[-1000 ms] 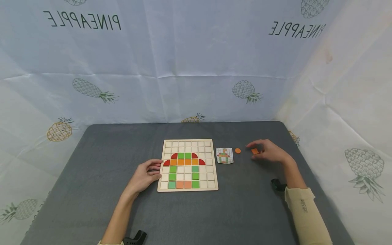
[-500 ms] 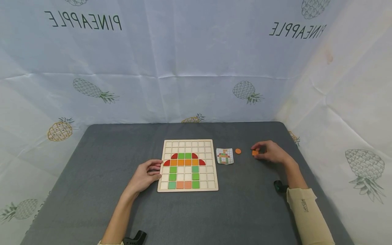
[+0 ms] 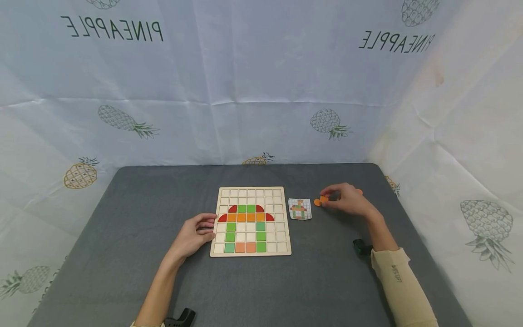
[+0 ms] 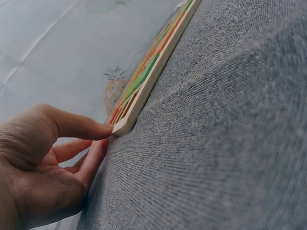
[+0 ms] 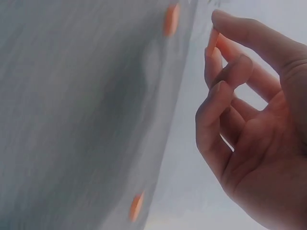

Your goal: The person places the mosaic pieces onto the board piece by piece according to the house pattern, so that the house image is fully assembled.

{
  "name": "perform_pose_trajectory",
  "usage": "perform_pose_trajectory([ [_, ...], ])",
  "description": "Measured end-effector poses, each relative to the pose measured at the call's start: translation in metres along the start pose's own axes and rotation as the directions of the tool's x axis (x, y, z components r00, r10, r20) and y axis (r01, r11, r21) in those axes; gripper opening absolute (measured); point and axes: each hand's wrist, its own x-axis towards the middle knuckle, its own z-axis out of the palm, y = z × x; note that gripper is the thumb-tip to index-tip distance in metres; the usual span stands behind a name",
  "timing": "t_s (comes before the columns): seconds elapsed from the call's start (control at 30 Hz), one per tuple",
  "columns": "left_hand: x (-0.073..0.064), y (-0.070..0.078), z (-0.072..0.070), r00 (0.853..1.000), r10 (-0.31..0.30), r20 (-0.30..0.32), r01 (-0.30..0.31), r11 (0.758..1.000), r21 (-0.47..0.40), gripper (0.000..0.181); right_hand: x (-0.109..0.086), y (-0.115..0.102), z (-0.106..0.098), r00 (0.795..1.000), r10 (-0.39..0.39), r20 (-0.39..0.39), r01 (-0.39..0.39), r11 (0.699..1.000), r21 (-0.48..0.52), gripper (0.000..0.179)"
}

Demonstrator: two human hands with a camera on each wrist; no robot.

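My left hand [image 3: 194,234] rests at the left edge of the wooden grid board [image 3: 279,252], thumb and fingertips spread along that edge. Red, green and orange tiles form a mushroom-like pattern on the board. In the left wrist view, the thumb [image 4: 91,128] touches the board's rim [image 4: 136,108]. My right hand [image 3: 347,200] pinches an orange square tile [image 3: 324,199] between thumb and fingers. That tile [image 5: 211,42] appears edge-on and off the table in the right wrist view. Just left of it lies an orange round tile [image 3: 317,202].
A small pattern card [image 3: 300,209] lies right of the board, showing a similar coloured grid. Another orange piece [image 3: 359,192] peeks out behind my right hand. The dark grey table [image 3: 261,290] meets a pineapple-print cloth [image 3: 261,68] at the back.
My right hand has taken hold of the orange square tile, lifted it and moved left toward the round tile. Another orange piece has come into view behind it. The left hand stays put.
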Motion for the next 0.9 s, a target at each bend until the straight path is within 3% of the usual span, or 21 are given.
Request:
perform_pose_trajectory([
  [0.53,0.0,-0.002,0.0,1.0,-0.016,-0.015,0.016,1.0,0.008,0.054,0.076,-0.092,0.053,0.985,-0.147,0.096,0.145,0.989,0.021,0.035],
  [0.9,0.002,-0.003,0.0,1.0,-0.008,-0.015,0.008,1.0,0.017,0.054,0.122,-0.118,0.102,0.968,-0.139,0.207,0.139,0.99,0.011,0.028],
])
